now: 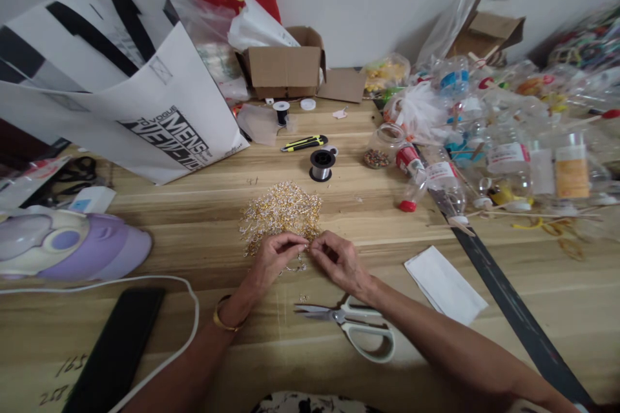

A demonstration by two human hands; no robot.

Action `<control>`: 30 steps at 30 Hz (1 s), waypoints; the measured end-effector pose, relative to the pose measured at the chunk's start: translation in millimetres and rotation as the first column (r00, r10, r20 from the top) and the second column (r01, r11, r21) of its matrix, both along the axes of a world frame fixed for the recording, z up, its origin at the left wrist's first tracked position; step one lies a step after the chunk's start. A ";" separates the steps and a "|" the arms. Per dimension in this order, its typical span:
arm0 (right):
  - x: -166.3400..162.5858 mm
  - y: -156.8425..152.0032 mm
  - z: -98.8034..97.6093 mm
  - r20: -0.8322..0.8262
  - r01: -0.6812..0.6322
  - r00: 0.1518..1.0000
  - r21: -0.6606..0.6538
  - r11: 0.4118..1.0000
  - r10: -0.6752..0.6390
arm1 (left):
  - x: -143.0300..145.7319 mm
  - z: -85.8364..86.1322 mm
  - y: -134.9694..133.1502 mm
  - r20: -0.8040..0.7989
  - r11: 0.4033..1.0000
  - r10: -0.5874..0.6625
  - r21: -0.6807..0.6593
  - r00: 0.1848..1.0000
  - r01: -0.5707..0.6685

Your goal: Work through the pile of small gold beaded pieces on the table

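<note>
Beadwork: a gold, wiry heap (pixel 281 213) on the wooden table (pixel 194 232), directly beyond both hands, its near edge touching the fingertips.
Left hand: (pixel 272 258) fingers curled, tips pinched on a small piece at the heap's near edge; a gold bangle (pixel 223 321) on the wrist.
Right hand: (pixel 341 262) fingers bent in, tips meeting the left hand's at the same piece; what exactly it grips is too small to tell.
Near side: scissors (pixel 351 324) lie just under the right wrist; a dark phone (pixel 116 352) and white cable (pixel 145 284) to the left.
Far side: wire spool (pixel 321 164) and box cutter (pixel 304 142) beyond the heap.
Right: white paper (pixel 444 284), a dark strip (pixel 513 310), then crowded bottles (pixel 484 142).
Left: big bag (pixel 126 84), bare wood between it and the heap.
</note>
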State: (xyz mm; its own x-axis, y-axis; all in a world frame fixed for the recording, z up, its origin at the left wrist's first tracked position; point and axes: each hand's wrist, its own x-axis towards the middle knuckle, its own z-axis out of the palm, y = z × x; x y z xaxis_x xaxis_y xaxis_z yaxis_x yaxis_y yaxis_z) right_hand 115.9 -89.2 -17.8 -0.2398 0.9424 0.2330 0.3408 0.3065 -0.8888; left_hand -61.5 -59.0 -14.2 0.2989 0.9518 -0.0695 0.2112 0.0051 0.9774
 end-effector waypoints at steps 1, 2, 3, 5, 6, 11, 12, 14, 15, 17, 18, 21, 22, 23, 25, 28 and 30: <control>0.0 0.0 -0.1 0.000 0.000 1.000 0.001 1.000 0.000 | 0.0 0.2 0.0 0.000 1.000 0.000 -0.001 1.000 0.000; 0.0 0.0 -0.2 0.001 -0.001 1.000 0.002 1.000 0.001 | 0.0 0.4 -0.1 -0.001 1.000 0.003 -0.003 1.000 -0.003; 0.0 -0.1 -0.2 0.002 -0.001 1.000 0.002 1.000 0.001 | 0.0 0.5 -0.1 -0.002 1.000 0.006 -0.005 1.000 -0.006; 0.1 -0.4 -0.2 0.006 0.000 1.000 -0.002 1.000 0.000 | -0.1 0.4 0.1 -0.005 1.000 0.006 -0.003 1.000 -0.006; 0.2 -0.6 -0.2 0.007 0.000 1.000 -0.003 1.000 0.000 | -0.1 0.1 0.2 -0.006 1.000 0.002 0.000 1.000 -0.002; 0.3 -0.4 -0.1 0.008 0.005 1.000 0.002 1.000 -0.005 | 0.0 -1.4 0.6 -0.011 1.000 -0.007 0.010 1.000 0.007; 0.2 -0.3 -0.1 0.007 0.004 1.000 0.002 1.000 -0.004 | 0.2 -1.3 0.5 -0.011 1.000 -0.006 0.013 1.000 0.006; 0.0 0.0 -0.1 0.008 0.001 1.000 -0.003 1.000 -0.001 | 0.5 -0.4 0.3 -0.008 1.000 -0.006 0.016 1.000 0.006; -0.1 0.1 -0.1 0.010 0.000 1.000 -0.006 1.000 0.000 | 0.7 0.4 0.1 -0.009 1.000 -0.008 0.014 1.000 0.009; -0.3 0.2 0.0 0.010 0.000 1.000 -0.008 1.000 0.000 | 0.8 2.1 -0.4 -0.011 1.000 -0.015 0.009 1.000 0.015; -0.3 0.1 0.1 0.010 0.001 1.000 -0.009 1.000 -0.001 | 0.8 2.7 -0.6 -0.011 1.000 -0.020 0.005 1.000 0.020; -0.2 0.0 0.5 0.005 0.008 1.000 -0.004 1.000 -0.008 | 0.8 3.1 -1.3 -0.005 1.000 -0.023 0.000 1.000 0.023; -0.2 0.0 0.5 0.003 0.008 1.000 -0.003 1.000 -0.008 | 0.8 2.7 -1.5 -0.001 1.000 -0.021 -0.001 1.000 0.021; -0.1 0.0 0.3 -0.001 0.010 1.000 -0.003 1.000 -0.010 | 1.0 2.1 -1.6 0.006 1.000 -0.019 -0.001 1.000 0.019; -0.2 0.0 -0.8 -0.020 0.009 1.000 -0.013 1.000 -0.009 | 1.5 1.2 -2.0 0.028 1.000 -0.010 -0.005 1.000 0.010; -0.5 -0.1 -3.4 -0.063 0.007 0.998 -0.050 0.999 -0.010 | 2.6 1.8 -2.5 0.063 0.999 -0.002 -0.038 0.998 0.004; -0.7 -0.2 -4.9 -0.086 0.005 0.996 -0.068 0.998 -0.011 | 3.2 3.3 -2.8 0.076 0.998 -0.004 -0.063 0.997 0.009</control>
